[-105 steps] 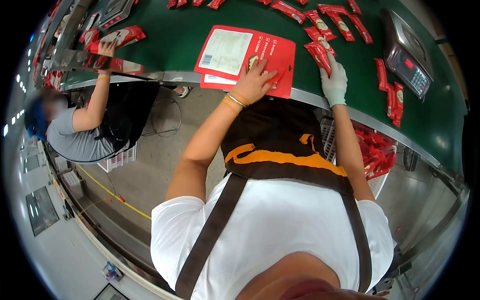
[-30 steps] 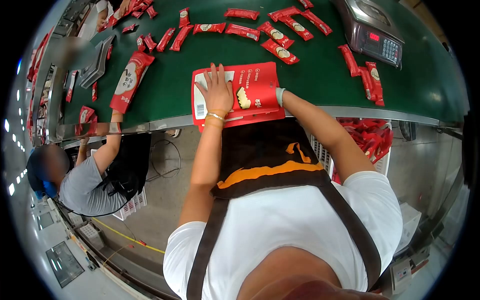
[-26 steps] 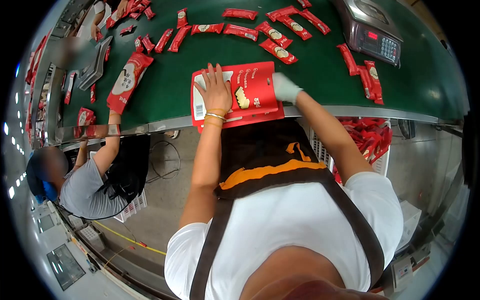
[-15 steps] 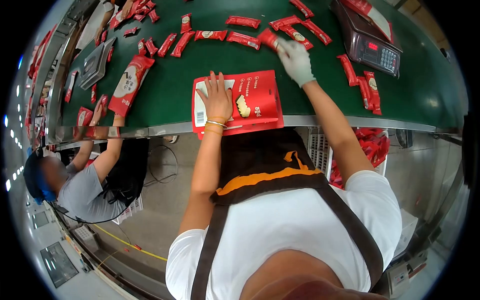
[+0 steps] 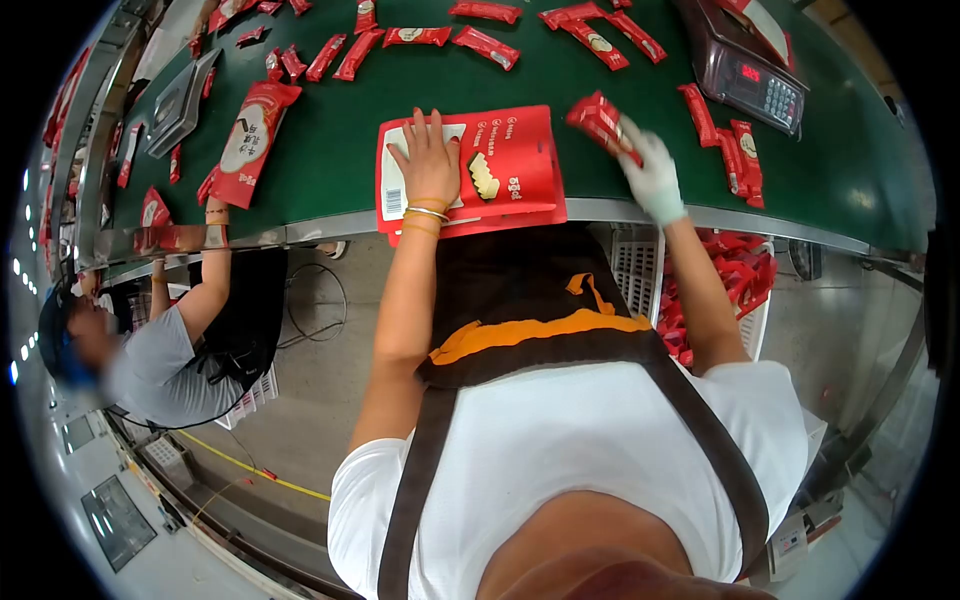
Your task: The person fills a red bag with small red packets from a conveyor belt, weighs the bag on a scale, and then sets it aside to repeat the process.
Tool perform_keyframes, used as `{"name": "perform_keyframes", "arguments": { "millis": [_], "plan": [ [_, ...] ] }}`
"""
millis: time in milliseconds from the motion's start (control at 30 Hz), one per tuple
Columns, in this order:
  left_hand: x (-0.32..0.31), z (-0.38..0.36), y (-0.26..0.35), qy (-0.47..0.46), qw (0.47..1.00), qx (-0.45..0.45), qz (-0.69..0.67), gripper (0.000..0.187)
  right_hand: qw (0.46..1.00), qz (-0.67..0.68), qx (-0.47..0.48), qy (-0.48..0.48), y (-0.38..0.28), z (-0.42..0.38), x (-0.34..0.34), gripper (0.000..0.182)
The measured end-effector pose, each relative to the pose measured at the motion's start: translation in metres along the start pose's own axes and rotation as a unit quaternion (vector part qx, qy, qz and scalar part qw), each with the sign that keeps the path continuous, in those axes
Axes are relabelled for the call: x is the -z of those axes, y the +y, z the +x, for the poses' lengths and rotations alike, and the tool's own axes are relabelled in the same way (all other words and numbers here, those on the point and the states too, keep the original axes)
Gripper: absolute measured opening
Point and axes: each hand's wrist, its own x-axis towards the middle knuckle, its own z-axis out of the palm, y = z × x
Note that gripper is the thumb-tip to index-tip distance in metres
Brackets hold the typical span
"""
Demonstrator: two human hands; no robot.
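My bare left hand lies flat with fingers spread on a stack of red printed pouches at the table's front edge. The top pouch carries a white label with a barcode, partly under my palm. To the right of the stack, my right hand in a white glove is closed on a small red snack packet, held above the green table. Several more red snack packets lie scattered toward the back. A few others lie to the right of my glove.
A digital scale with a red display stands at the back right, with another scale at the left. Beside it a co-worker handles a filled red pouch. Under the table, a white crate holds red wrappers.
My right hand has picked up the red snack packet from the back row and drawn it toward me and right. My left hand stays flat on the pouches.
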Motion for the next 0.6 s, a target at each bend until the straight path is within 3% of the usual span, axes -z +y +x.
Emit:
{"name": "perform_keyframes", "arguments": {
  "millis": [100, 167, 233, 300, 333, 500, 567, 600],
  "plan": [
    [0.001, -0.001, 0.000, -0.008, 1.000, -0.007, 0.003, 0.061, 0.997, 0.023, 0.051, -0.052, -0.014, -0.025, -0.006, 0.058],
    [-0.004, 0.002, -0.003, -0.005, 1.000, -0.017, -0.003, 0.063, 0.983, 0.064, 0.158, -0.064, -0.033, -0.004, -0.029, 0.045],
    [0.001, 0.000, 0.002, 0.015, 0.999, -0.031, -0.016, 0.064, 0.968, 0.051, 0.207, -0.133, -0.036, 0.023, -0.072, 0.017],
    [0.005, -0.001, 0.006, 0.022, 0.998, -0.056, -0.002, 0.064, 0.949, 0.109, -0.021, -0.296, -0.028, 0.034, -0.124, 0.015],
    [0.007, -0.001, 0.008, 0.020, 0.997, -0.070, 0.008, 0.064, 0.937, 0.117, -0.055, -0.324, -0.034, 0.041, -0.137, 0.015],
    [0.006, 0.002, 0.008, -0.026, 0.998, -0.059, 0.002, 0.061, 0.909, 0.020, -0.019, -0.416, -0.064, 0.052, -0.108, 0.015],
    [0.008, 0.001, 0.008, -0.044, 0.997, -0.059, 0.031, 0.059, 0.913, -0.039, -0.022, -0.405, -0.069, 0.057, -0.069, 0.015],
    [0.008, 0.002, 0.008, -0.055, 0.995, -0.060, 0.056, 0.058, 0.968, 0.022, 0.030, -0.247, -0.047, 0.056, -0.071, 0.016]
  ]
}}
